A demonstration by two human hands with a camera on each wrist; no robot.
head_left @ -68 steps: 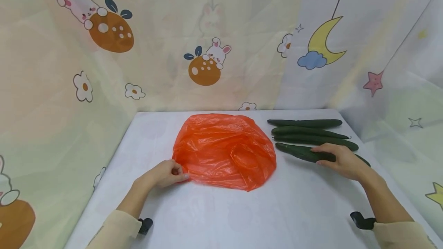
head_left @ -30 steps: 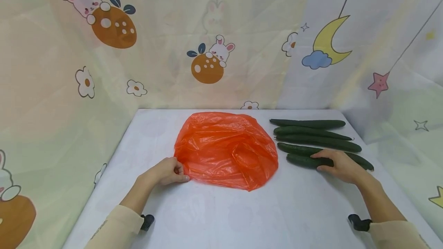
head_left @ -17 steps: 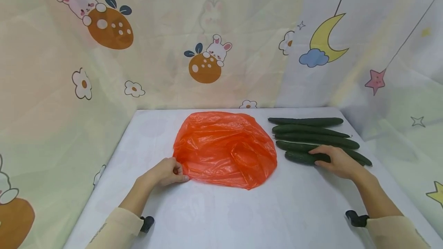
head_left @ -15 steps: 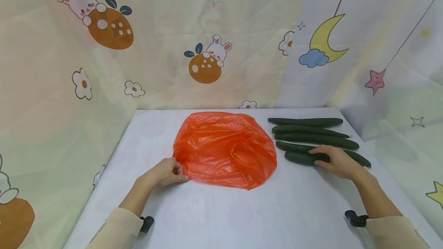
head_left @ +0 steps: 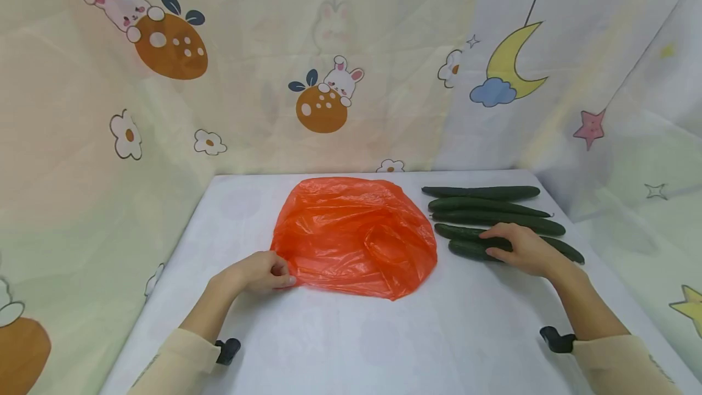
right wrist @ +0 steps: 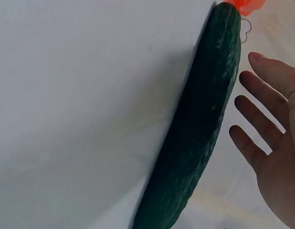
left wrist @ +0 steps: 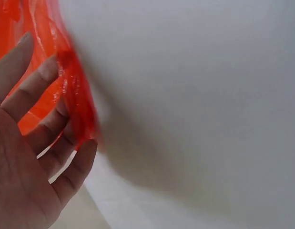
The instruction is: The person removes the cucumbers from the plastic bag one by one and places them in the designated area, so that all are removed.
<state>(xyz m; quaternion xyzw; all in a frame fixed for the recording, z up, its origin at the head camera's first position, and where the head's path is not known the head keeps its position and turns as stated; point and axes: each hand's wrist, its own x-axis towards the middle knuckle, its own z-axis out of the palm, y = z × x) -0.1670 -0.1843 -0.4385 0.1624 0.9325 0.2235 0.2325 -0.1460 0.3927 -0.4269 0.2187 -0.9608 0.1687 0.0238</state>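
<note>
An orange-red thin plastic bag [head_left: 340,230] lies spread out in the middle of the table. My left hand [head_left: 256,272] is at its near left corner; in the left wrist view the fingers are spread and slightly bent, touching the bag's edge [left wrist: 76,95], with the thumb apart. Several long dark green cucumbers lie side by side at the right. Over the nearest cucumber [head_left: 468,250] hovers my right hand [head_left: 523,252]. Its fingers [right wrist: 259,119] are spread beside that cucumber in the right wrist view, with a gap between. The right hand hides part of the two nearest cucumbers.
The white table [head_left: 351,346] has its far edge against a printed cloth backdrop [head_left: 252,78] with rabbits, flowers and a moon. The cloth also hangs along both sides. A black strap piece [head_left: 558,340] sits at the right wrist, another [head_left: 227,351] at the left.
One more cucumber now shows in front of the row, where the right hand was working. The right hand has shifted slightly left and come off it. The left hand and bag have hardly moved.
</note>
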